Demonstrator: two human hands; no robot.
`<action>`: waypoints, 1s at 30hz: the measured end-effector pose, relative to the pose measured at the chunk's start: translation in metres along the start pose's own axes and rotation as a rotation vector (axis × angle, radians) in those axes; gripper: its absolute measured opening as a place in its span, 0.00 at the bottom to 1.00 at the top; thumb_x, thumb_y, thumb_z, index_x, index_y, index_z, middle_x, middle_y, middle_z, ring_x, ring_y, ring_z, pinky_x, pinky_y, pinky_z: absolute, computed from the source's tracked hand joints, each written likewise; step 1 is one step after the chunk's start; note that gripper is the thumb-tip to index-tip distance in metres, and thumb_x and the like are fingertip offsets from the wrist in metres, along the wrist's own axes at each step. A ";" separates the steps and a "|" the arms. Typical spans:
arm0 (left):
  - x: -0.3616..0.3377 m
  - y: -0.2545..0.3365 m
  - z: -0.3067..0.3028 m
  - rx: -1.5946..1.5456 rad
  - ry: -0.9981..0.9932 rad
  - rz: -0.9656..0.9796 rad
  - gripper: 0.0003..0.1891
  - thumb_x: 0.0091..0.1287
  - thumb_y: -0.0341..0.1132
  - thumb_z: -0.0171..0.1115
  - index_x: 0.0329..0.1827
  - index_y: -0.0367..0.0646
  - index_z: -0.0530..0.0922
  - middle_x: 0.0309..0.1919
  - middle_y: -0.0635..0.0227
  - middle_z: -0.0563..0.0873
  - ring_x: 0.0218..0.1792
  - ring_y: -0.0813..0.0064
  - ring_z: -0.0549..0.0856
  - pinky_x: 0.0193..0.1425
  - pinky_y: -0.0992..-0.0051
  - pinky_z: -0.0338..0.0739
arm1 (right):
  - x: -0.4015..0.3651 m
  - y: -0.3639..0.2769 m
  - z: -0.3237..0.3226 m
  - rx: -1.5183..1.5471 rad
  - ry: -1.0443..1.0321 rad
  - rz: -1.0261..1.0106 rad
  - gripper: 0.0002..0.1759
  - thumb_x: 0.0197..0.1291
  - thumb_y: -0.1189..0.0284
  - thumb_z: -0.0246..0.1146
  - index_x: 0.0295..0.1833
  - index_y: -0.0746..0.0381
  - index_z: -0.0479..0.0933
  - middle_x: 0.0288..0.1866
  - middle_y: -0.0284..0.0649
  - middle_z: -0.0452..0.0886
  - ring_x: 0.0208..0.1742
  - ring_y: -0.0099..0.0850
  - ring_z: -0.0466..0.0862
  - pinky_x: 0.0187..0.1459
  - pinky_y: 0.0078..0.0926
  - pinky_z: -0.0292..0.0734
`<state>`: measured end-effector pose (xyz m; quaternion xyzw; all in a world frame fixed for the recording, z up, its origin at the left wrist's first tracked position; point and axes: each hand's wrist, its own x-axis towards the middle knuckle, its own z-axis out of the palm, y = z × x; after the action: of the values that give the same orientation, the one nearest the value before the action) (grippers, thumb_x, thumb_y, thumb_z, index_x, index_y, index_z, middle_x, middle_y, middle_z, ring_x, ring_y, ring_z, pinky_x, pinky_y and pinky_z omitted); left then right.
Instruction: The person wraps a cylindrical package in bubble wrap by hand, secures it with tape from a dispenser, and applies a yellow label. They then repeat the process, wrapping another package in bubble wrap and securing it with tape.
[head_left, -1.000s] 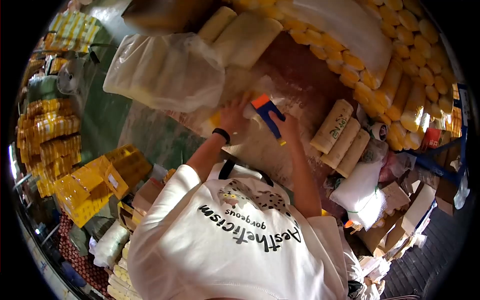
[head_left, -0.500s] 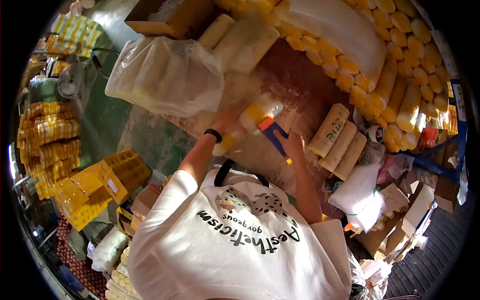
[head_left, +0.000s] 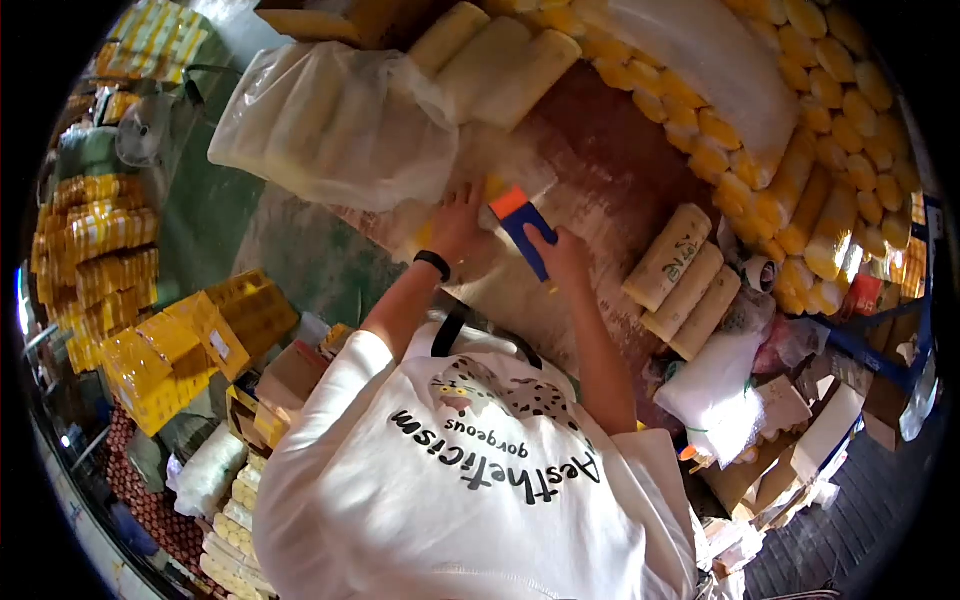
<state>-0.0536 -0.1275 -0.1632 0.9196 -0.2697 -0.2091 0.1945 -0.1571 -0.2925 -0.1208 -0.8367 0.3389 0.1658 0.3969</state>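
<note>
My right hand (head_left: 568, 258) grips a blue tape dispenser (head_left: 526, 236) with an orange front end, tilted toward the upper left. My left hand (head_left: 460, 225), with a black band on its wrist, lies with fingers stretched out just left of the dispenser. Its fingertips are at the lower right edge of a cloudy plastic bag (head_left: 330, 130) that covers several pale cylinders. Yellow patches, seemingly tape, show around the left hand, but blur hides the details. Pale rolls (head_left: 525, 80) stick out beyond the bag at the top.
Three pale rolls (head_left: 680, 275), one with green writing, lie to the right. Behind them rises a large stack of yellow-ended rolls (head_left: 835, 150). Yellow-taped boxes (head_left: 165, 360) stand at the left. A cardboard box (head_left: 320, 22) is at the top, and a white plastic bundle (head_left: 715, 395) at lower right.
My right hand has carried the tape dispenser up and to the left, closer to my left hand. The left hand has shifted slightly, fingers now clearer. The camera view has also shifted a little.
</note>
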 end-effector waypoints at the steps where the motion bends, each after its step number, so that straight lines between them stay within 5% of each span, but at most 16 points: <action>1: 0.003 -0.004 0.000 0.041 -0.031 0.014 0.50 0.45 0.39 0.68 0.74 0.44 0.53 0.64 0.49 0.68 0.59 0.43 0.70 0.63 0.55 0.66 | -0.002 0.011 0.005 0.002 0.017 -0.001 0.40 0.55 0.38 0.59 0.36 0.72 0.77 0.31 0.55 0.82 0.34 0.44 0.84 0.36 0.39 0.78; 8: 0.016 -0.021 0.021 0.057 -0.092 0.012 0.57 0.46 0.50 0.74 0.78 0.56 0.46 0.69 0.49 0.65 0.63 0.42 0.68 0.64 0.52 0.67 | -0.022 0.067 0.023 -0.083 0.104 0.097 0.33 0.56 0.43 0.62 0.29 0.69 0.79 0.23 0.50 0.80 0.28 0.42 0.83 0.32 0.37 0.76; 11: 0.011 -0.015 0.022 0.073 0.014 0.032 0.52 0.45 0.43 0.71 0.75 0.47 0.53 0.62 0.48 0.70 0.57 0.41 0.72 0.61 0.57 0.70 | 0.004 0.034 0.018 -0.188 -0.044 0.176 0.36 0.57 0.41 0.57 0.28 0.70 0.79 0.25 0.53 0.81 0.31 0.46 0.84 0.36 0.40 0.77; 14: 0.008 -0.011 0.008 0.051 -0.079 0.014 0.51 0.45 0.44 0.71 0.74 0.46 0.54 0.62 0.49 0.70 0.58 0.42 0.71 0.61 0.57 0.71 | 0.024 0.021 0.009 -0.184 -0.021 0.066 0.34 0.57 0.42 0.58 0.28 0.68 0.80 0.27 0.53 0.82 0.33 0.49 0.84 0.38 0.41 0.77; 17: 0.011 -0.017 0.021 0.062 -0.015 0.032 0.50 0.46 0.44 0.71 0.73 0.44 0.55 0.62 0.50 0.70 0.58 0.42 0.71 0.60 0.57 0.71 | 0.036 0.003 0.004 -0.262 0.091 -0.017 0.32 0.56 0.44 0.59 0.32 0.68 0.81 0.31 0.54 0.83 0.37 0.48 0.84 0.41 0.41 0.78; 21: 0.017 -0.010 0.004 -0.007 0.049 0.063 0.48 0.47 0.44 0.70 0.72 0.42 0.57 0.62 0.51 0.71 0.58 0.44 0.72 0.59 0.58 0.71 | 0.060 0.009 0.052 -0.369 0.146 0.156 0.34 0.54 0.44 0.59 0.45 0.68 0.80 0.43 0.56 0.83 0.46 0.47 0.83 0.46 0.40 0.77; 25: 0.008 -0.011 0.003 0.127 -0.026 0.039 0.51 0.50 0.50 0.69 0.76 0.46 0.50 0.66 0.52 0.68 0.62 0.47 0.70 0.63 0.57 0.68 | 0.016 0.034 -0.015 -0.173 0.189 0.042 0.38 0.57 0.40 0.55 0.40 0.70 0.81 0.35 0.53 0.83 0.37 0.43 0.84 0.39 0.40 0.77; 28: 0.000 -0.008 0.004 0.253 -0.064 0.062 0.54 0.52 0.56 0.68 0.77 0.46 0.47 0.68 0.51 0.66 0.65 0.49 0.69 0.66 0.58 0.66 | -0.042 0.036 -0.077 0.202 0.036 0.292 0.41 0.55 0.40 0.61 0.52 0.72 0.76 0.39 0.52 0.82 0.38 0.40 0.83 0.42 0.32 0.77; 30: -0.012 -0.002 0.014 0.324 0.012 0.110 0.53 0.51 0.56 0.68 0.75 0.43 0.50 0.67 0.50 0.66 0.64 0.49 0.69 0.67 0.56 0.64 | -0.070 0.053 -0.084 0.063 0.284 0.166 0.40 0.57 0.40 0.60 0.51 0.72 0.76 0.38 0.53 0.81 0.36 0.41 0.83 0.40 0.33 0.77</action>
<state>-0.0687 -0.1224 -0.1725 0.9241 -0.3486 -0.1463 0.0563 -0.2431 -0.3511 -0.0590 -0.8079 0.4646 0.0676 0.3561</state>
